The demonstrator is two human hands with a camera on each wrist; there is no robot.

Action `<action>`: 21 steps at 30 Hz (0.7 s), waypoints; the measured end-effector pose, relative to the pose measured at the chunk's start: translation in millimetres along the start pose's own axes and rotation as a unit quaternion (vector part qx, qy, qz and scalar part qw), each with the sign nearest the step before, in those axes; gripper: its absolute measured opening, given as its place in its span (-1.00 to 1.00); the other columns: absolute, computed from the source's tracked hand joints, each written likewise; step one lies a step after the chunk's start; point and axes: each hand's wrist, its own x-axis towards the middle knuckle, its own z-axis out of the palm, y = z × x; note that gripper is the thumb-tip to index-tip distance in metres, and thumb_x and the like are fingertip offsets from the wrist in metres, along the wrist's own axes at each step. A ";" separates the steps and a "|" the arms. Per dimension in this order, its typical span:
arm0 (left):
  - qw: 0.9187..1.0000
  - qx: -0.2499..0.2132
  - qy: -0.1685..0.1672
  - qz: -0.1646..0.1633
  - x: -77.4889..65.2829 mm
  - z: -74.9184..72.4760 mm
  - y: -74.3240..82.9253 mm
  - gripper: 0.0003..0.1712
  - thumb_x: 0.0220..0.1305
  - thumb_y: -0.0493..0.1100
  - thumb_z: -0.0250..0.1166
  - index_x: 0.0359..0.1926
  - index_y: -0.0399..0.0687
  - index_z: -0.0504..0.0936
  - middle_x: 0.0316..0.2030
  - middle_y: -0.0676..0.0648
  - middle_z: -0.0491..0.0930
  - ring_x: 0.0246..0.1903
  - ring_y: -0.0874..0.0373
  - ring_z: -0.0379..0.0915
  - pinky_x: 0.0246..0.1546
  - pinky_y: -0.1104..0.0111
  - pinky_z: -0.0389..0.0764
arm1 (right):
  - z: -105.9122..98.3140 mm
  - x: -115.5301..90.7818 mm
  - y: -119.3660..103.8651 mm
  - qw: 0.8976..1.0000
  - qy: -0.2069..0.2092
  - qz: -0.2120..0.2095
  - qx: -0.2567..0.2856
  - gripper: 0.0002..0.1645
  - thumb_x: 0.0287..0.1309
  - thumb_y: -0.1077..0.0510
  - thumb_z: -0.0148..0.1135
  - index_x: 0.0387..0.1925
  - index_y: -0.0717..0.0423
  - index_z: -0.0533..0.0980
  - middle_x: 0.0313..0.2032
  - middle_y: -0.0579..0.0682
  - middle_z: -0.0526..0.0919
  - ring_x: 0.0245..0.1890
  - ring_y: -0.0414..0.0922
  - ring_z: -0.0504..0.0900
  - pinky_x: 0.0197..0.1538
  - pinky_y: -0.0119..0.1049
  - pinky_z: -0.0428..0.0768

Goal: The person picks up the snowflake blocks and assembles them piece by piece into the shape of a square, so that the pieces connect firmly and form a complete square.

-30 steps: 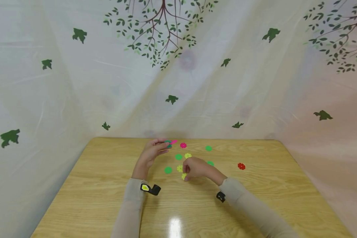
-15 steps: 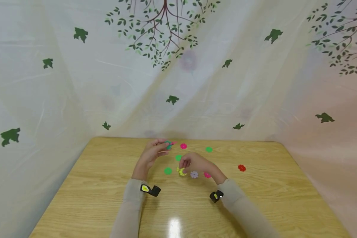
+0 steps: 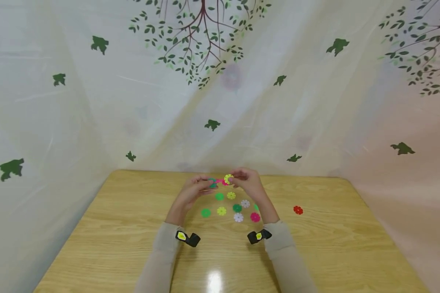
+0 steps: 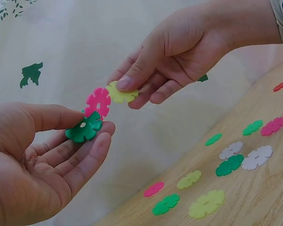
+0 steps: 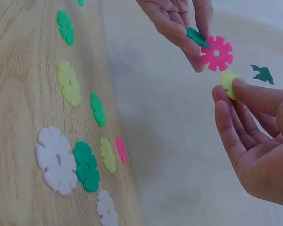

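Observation:
My left hand (image 4: 56,155) pinches a dark green flower-shaped disc (image 4: 85,127) between thumb and fingers. A pink notched disc (image 5: 217,53) is joined at an angle to that green one and sticks out toward the right. My right hand (image 5: 264,136) holds a yellow flower disc (image 5: 229,84) between thumb and fingertips. In the right wrist view the yellow disc's edge comes right up to the pink disc's rim. Both hands are raised over the far part of the table, close together in the head view.
On the wooden table (image 3: 124,244) lie several flat flower discs, among them a light green disc (image 3: 205,213), a yellow disc (image 3: 221,211), a white disc (image 3: 238,217) and a pink disc (image 3: 255,217). A red disc (image 3: 298,210) lies apart at right. Behind hangs a printed curtain (image 3: 161,122).
My right hand has picked a yellow disc up from the table and brought it up beside the left hand's pink disc. The left hand has shifted slightly right.

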 end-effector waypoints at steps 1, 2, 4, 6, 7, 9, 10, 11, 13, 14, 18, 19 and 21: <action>1.000 0.000 -0.003 0.000 -0.1 1.3 -0.7 -0.69 0.49 -0.33 0.14 0.14 -0.46 0.43 -0.22 0.05 0.67 0.01 -0.05 0.71 0.21 0.06 0.61 | 0.6 -0.5 0.0 1.000 0.010 -0.004 0.006 -0.72 0.26 0.29 0.38 -0.06 0.40 0.63 -0.18 0.36 0.71 -0.28 0.03 0.74 -0.16 -0.01 0.76; 1.000 0.001 -0.003 0.000 0.0 2.4 -1.2 -0.68 0.50 -0.33 0.14 0.15 -0.46 0.42 -0.22 0.06 0.68 -0.01 -0.02 0.72 0.19 0.09 0.62 | 0.9 -1.1 -0.1 1.000 0.015 -0.008 0.009 -0.72 0.26 0.29 0.38 -0.06 0.41 0.62 -0.18 0.37 0.70 -0.28 0.03 0.73 -0.17 -0.05 0.77; 1.000 -0.002 -0.001 0.002 0.2 4.3 -2.2 -0.68 0.50 -0.32 0.14 0.15 -0.46 0.43 -0.24 0.07 0.70 -0.08 0.07 0.74 0.15 0.13 0.66 | 1.2 -2.5 -0.8 1.000 0.020 -0.013 0.012 -0.71 0.27 0.29 0.37 -0.05 0.43 0.62 -0.18 0.37 0.70 -0.29 0.02 0.72 -0.20 -0.11 0.77; 1.000 -0.004 0.001 0.004 0.3 5.2 -3.0 -0.68 0.49 -0.32 0.14 0.15 -0.46 0.44 -0.25 0.09 0.72 -0.13 0.13 0.75 0.12 0.16 0.67 | 1.4 -3.6 -1.4 1.000 0.024 -0.015 0.012 -0.70 0.27 0.29 0.37 -0.04 0.44 0.62 -0.18 0.37 0.70 -0.30 -0.01 0.72 -0.21 -0.17 0.77; 1.000 -0.004 0.001 0.005 0.5 5.4 -3.5 -0.69 0.49 -0.32 0.14 0.14 -0.45 0.45 -0.26 0.09 0.72 -0.14 0.14 0.75 0.11 0.18 0.68 | 1.7 -4.0 -1.8 0.999 0.026 -0.016 0.013 -0.70 0.27 0.29 0.37 -0.04 0.44 0.63 -0.18 0.37 0.70 -0.31 -0.05 0.71 -0.22 -0.20 0.77; 1.000 -0.004 0.000 0.012 0.5 5.8 -4.3 -0.70 0.49 -0.33 0.14 0.12 -0.46 0.46 -0.26 0.07 0.73 -0.12 0.09 0.75 0.09 0.18 0.69 | 2.4 -4.4 -2.0 0.999 0.029 -0.017 0.019 -0.70 0.27 0.29 0.37 -0.04 0.43 0.63 -0.18 0.38 0.69 -0.33 -0.13 0.70 -0.24 -0.27 0.76; 1.000 -0.003 -0.001 0.015 0.5 5.8 -4.4 -0.71 0.48 -0.33 0.15 0.11 -0.45 0.47 -0.26 0.07 0.73 -0.11 0.07 0.75 0.07 0.20 0.70 | 3.1 -4.3 -1.9 0.999 0.031 -0.017 0.023 -0.71 0.27 0.29 0.37 -0.04 0.43 0.63 -0.18 0.38 0.68 -0.34 -0.18 0.69 -0.25 -0.30 0.75; 1.000 -0.003 -0.002 0.018 0.3 5.8 -4.3 -0.73 0.48 -0.33 0.15 0.10 -0.44 0.48 -0.26 0.07 0.73 -0.09 0.03 0.75 0.06 0.21 0.71 | 3.9 -4.3 -1.7 0.999 0.034 -0.018 0.029 -0.71 0.27 0.30 0.36 -0.05 0.44 0.63 -0.18 0.38 0.68 -0.34 -0.22 0.68 -0.25 -0.32 0.75; 1.000 -0.001 -0.004 0.022 -0.2 6.0 -3.8 -0.76 0.48 -0.33 0.16 0.07 -0.41 0.49 -0.27 0.07 0.73 -0.07 0.01 0.74 0.06 0.21 0.71 | 5.3 -4.2 -1.5 0.998 0.038 -0.016 0.040 -0.72 0.26 0.32 0.36 -0.05 0.45 0.62 -0.21 0.32 0.68 -0.36 -0.27 0.67 -0.27 -0.36 0.74; 1.000 -0.001 -0.004 0.023 -0.6 6.1 -3.3 -0.77 0.48 -0.33 0.16 0.06 -0.39 0.50 -0.27 0.08 0.73 -0.08 0.02 0.75 0.06 0.20 0.71 | 5.9 -4.1 -1.5 0.998 0.040 -0.015 0.047 -0.72 0.26 0.33 0.36 -0.06 0.45 0.62 -0.22 0.28 0.69 -0.36 -0.27 0.67 -0.28 -0.37 0.74; 1.000 -0.002 -0.002 0.023 -2.1 5.8 -1.5 -0.79 0.48 -0.32 0.17 0.04 -0.36 0.51 -0.28 0.10 0.72 -0.12 0.08 0.76 0.10 0.15 0.69 | 6.4 -4.5 -2.0 0.998 0.037 -0.012 0.057 -0.72 0.25 0.35 0.36 -0.04 0.47 0.62 -0.25 0.15 0.70 -0.35 -0.19 0.68 -0.29 -0.33 0.74; 1.000 -0.001 -0.002 0.023 -2.4 5.6 -1.1 -0.79 0.48 -0.32 0.17 0.04 -0.37 0.51 -0.28 0.10 0.72 -0.13 0.08 0.76 0.10 0.15 0.69 | 6.1 -4.8 -2.4 0.998 0.034 -0.012 0.057 -0.71 0.25 0.35 0.36 -0.03 0.47 0.62 -0.24 0.14 0.70 -0.34 -0.16 0.69 -0.28 -0.31 0.75; 1.000 0.000 -0.002 0.023 -2.7 5.3 -0.5 -0.78 0.47 -0.33 0.17 0.05 -0.38 0.51 -0.27 0.09 0.72 -0.13 0.08 0.76 0.08 0.17 0.70 | 5.8 -5.4 -2.5 0.998 0.029 -0.012 0.057 -0.71 0.26 0.35 0.35 -0.02 0.46 0.62 -0.25 0.12 0.70 -0.32 -0.08 0.69 -0.27 -0.29 0.75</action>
